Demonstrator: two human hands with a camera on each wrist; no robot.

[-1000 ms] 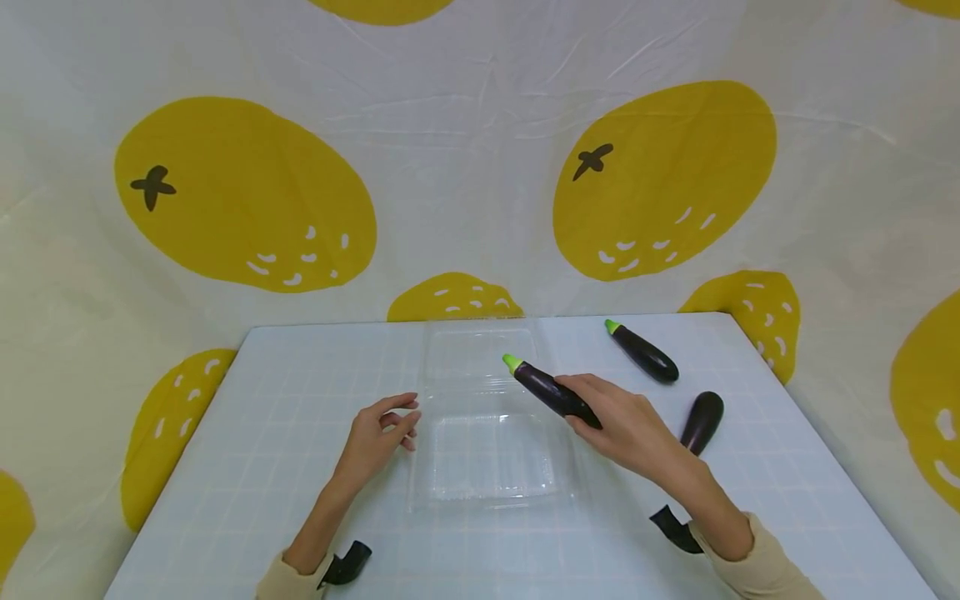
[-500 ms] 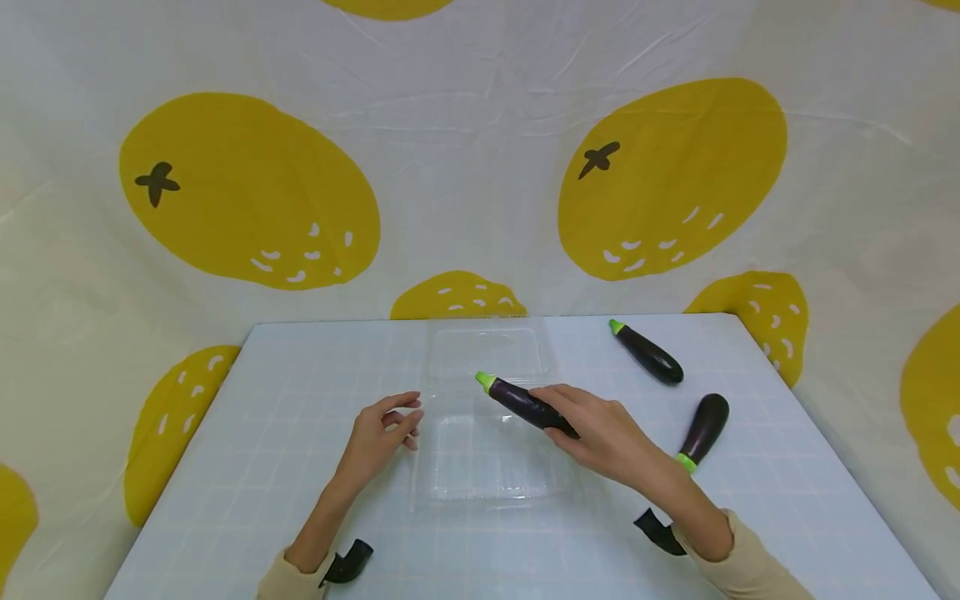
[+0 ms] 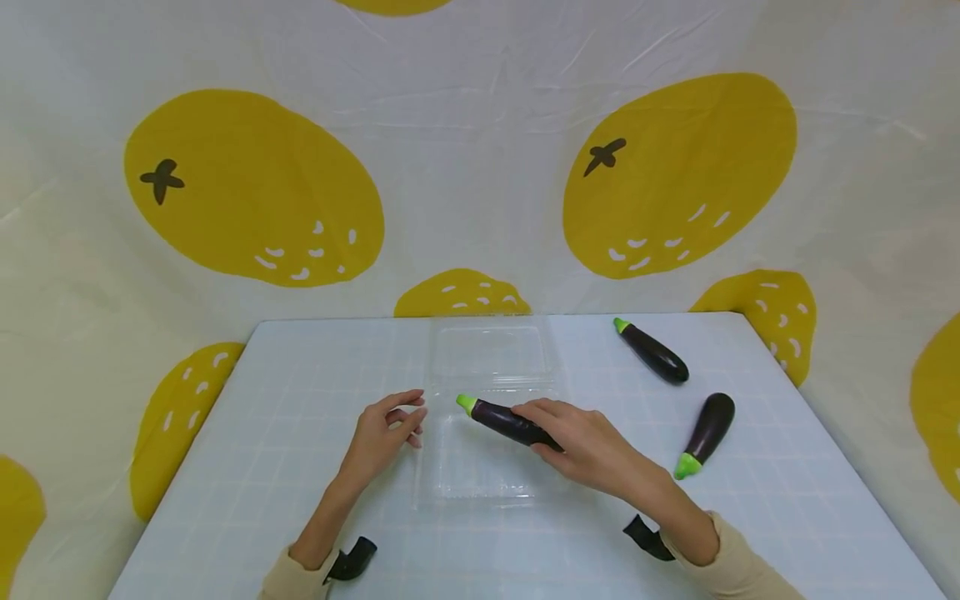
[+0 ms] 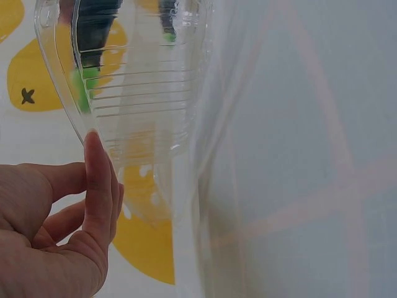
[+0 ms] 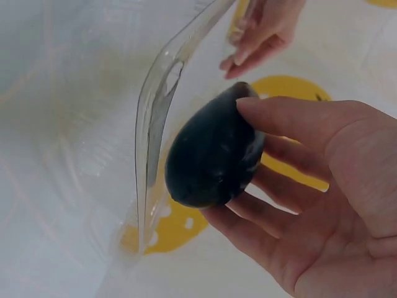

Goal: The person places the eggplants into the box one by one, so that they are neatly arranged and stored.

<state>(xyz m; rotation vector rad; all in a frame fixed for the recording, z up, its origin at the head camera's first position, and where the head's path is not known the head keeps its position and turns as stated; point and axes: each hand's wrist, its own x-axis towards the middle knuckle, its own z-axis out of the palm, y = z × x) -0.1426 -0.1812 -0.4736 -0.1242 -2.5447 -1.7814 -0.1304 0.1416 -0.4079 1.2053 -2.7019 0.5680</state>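
Right hand [image 3: 581, 440] grips an eggplant [image 3: 504, 422] above a clear box [image 3: 491, 482], left hand [image 3: 382, 431] beside the box with fingers loose, two more eggplants [image 3: 652, 354] [image 3: 708, 432] lying on a table [image 3: 225, 500].

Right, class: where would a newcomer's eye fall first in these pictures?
Probably the large yellow shapes on the pale backdrop behind the table. Next, perhaps, the dark, green-tipped eggplant that the right hand holds over the clear container. A second eggplant and a third eggplant lie on the table, right of the container.
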